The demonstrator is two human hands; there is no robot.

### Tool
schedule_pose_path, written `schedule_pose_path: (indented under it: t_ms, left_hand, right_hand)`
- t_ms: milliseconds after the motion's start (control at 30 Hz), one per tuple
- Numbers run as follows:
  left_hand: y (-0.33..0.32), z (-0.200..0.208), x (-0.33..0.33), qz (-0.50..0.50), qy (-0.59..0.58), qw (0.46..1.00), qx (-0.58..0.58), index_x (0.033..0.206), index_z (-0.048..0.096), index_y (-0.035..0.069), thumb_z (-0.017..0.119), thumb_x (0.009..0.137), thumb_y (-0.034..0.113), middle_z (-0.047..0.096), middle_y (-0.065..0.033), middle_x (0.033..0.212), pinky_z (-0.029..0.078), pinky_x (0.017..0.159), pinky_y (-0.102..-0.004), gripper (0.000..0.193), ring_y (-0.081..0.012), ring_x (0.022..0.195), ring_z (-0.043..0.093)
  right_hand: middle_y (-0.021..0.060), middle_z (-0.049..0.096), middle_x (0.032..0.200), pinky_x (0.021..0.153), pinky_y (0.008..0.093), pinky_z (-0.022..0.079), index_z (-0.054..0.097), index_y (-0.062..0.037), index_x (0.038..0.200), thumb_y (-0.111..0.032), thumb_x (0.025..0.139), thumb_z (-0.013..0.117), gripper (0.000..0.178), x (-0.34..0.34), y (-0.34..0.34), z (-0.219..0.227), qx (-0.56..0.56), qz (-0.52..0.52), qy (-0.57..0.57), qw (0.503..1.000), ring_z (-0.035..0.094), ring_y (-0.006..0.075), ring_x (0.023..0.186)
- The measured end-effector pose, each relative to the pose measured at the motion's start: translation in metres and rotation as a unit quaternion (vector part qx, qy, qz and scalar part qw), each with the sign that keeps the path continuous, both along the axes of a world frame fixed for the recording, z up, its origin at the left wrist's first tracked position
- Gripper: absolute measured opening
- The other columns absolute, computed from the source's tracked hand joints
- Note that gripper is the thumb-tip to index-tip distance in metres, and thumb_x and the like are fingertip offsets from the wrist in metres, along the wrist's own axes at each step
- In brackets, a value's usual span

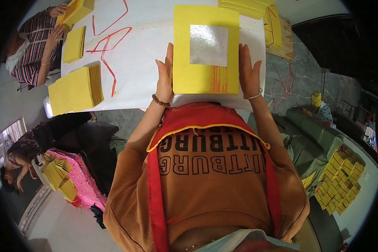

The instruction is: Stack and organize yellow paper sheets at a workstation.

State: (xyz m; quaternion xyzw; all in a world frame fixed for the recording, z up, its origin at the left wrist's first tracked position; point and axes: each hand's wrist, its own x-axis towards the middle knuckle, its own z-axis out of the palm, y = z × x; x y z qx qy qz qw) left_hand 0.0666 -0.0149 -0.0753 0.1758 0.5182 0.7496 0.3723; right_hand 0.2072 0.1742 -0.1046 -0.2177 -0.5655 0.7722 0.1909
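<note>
Stack: yellow paper sheets [206, 50] with a silver foil square [208, 45] on the top sheet, lying on the white table [147, 54] straight ahead of the person's chest, its near edge close to the table's near edge.
Left hand [164, 80]: flat against the stack's left side, fingers straight and together, pointing away from the body; pressing, not curled round anything. A bead bracelet [160, 101] sits at the wrist.
Right hand [248, 71]: flat against the stack's right side, fingers extended and slightly spread; likewise open-palmed, not clamped. A thin bangle [255, 96] is at that wrist.
Step in hand: by my reading, squaring the stack between both palms.
Doing it well: keep the palms upright and parallel, press evenly from both sides, so no sheet skews or buckles; it would help to check the near and far edges too.
Left of the stack: a thick yellow pile [75, 90] near the table's left end, a smaller pile [74, 44] beyond it, and loose red cords [107, 42] between them and the stack.
Beyond the stack: more yellow sheets [243, 6] at the far edge.
Far left of the stack: another person's hands [56, 25] on a yellow bundle.
</note>
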Motion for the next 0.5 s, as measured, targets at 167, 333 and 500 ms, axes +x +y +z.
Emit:
schedule_pose_path:
  t_ms: [167, 333, 500]
  left_hand:
    - [0.002, -0.006, 0.013, 0.036, -0.027, 0.999, 0.002, 0.142, 0.009, 0.006, 0.014, 0.089, 0.060, 0.016, -0.0076, 0.147, 0.018, 0.107, -0.0328, 0.076, -0.0204, 0.133, 0.020]
    - [0.004, -0.011, 0.018, 0.051, -0.017, 0.998, 0.015, 0.142, 0.010, 0.006, 0.014, 0.091, 0.058, 0.018, -0.0070, 0.146, 0.019, 0.107, -0.0330, 0.073, -0.0205, 0.133, 0.020]
    - [-0.004, 0.009, 0.009, 0.078, 0.226, 0.967, -0.083, 0.140, 0.018, 0.003, 0.032, 0.090, 0.051, 0.022, -0.0130, 0.144, 0.018, 0.106, -0.0367, 0.071, -0.0259, 0.131, 0.023]
  right_hand:
    - [0.0057, 0.010, 0.148, 0.110, 0.0321, 0.008, 0.007, -0.0097, 0.143, -0.059, 0.090, 0.007, 0.072, 0.000, -0.026, 0.009, -0.015, -0.003, 0.048, 0.999, 0.010, 0.0189, 0.136]
    - [0.0050, 0.010, 0.148, 0.110, 0.0327, 0.010, 0.008, -0.0096, 0.143, -0.058, 0.090, 0.011, 0.071, -0.002, -0.025, 0.013, -0.072, -0.016, 0.069, 0.995, 0.011, 0.0190, 0.136]
    - [0.0059, 0.017, 0.145, 0.109, 0.0348, 0.012, 0.017, -0.0089, 0.139, -0.050, 0.093, 0.017, 0.062, 0.007, -0.014, 0.017, 0.044, 0.012, 0.064, 0.997, 0.015, 0.0214, 0.135]
